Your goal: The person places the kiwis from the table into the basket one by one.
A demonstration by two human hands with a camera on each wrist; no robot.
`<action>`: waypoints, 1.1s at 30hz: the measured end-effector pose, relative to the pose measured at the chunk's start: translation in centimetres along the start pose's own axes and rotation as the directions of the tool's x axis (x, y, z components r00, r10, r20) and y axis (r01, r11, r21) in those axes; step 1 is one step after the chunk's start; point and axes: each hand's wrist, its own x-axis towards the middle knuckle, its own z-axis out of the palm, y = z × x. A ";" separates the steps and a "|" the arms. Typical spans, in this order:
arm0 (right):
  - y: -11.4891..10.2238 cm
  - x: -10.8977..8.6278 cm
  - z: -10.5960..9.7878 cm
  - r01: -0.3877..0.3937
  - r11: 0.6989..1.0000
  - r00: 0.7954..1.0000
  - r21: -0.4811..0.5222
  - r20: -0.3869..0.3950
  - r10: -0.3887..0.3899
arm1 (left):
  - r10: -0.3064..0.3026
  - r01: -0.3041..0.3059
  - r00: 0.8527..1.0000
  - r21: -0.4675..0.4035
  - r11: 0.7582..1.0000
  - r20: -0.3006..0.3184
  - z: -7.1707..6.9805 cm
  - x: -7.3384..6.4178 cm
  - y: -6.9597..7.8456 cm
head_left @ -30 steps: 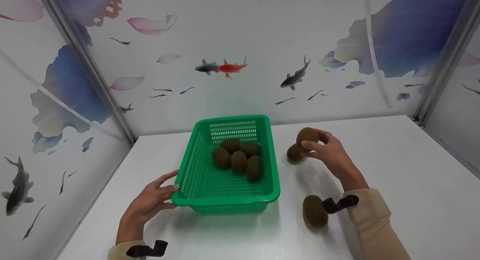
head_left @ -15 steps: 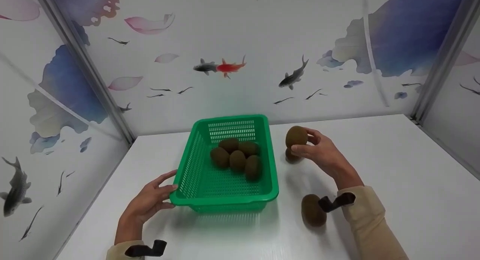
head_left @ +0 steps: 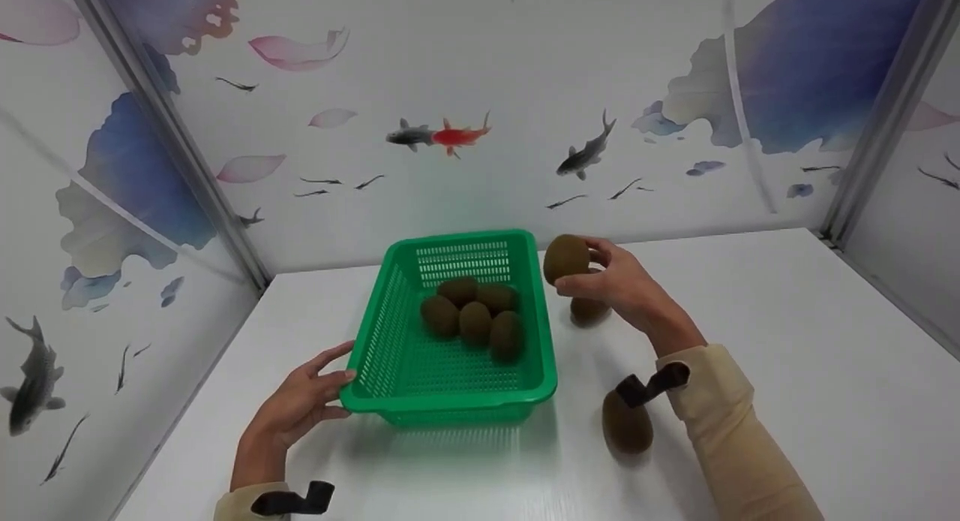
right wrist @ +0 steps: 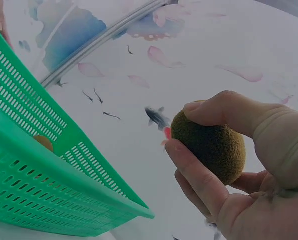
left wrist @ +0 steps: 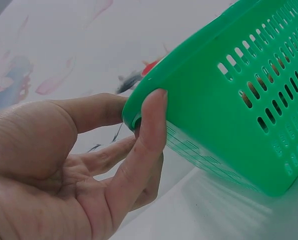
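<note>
A brown, fuzzy kiwi (head_left: 566,260) is held between the thumb and fingers of my right hand (head_left: 626,288), raised beside the far right part of the green basket's rim. The right wrist view shows this kiwi (right wrist: 208,147) gripped from both sides. My left hand (head_left: 300,397) pinches the near left corner of the green basket (head_left: 450,402). In the left wrist view, the thumb and a finger (left wrist: 151,120) lie on either side of the rim. Several kiwis (head_left: 475,323) lie together inside the basket, toward its back and right.
Partly behind my right hand, one kiwi (head_left: 589,311) rests on the white table (head_left: 787,341). Another kiwi (head_left: 628,429) lies nearer, below the right wrist's black strap (head_left: 652,384). A printed wall panel (head_left: 487,191) stands along the table's back edge.
My right hand has carried its kiwi left and slightly up, toward the basket's right rim, uncovering more of the kiwi behind it. The left hand and basket stay in place.
</note>
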 end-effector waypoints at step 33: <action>-3.6 3.1 7.9 0.107 0.940 0.994 -0.325 0.035 -0.101 | 0.001 -0.001 1.000 0.018 1.000 -0.014 0.0 -0.1 -0.2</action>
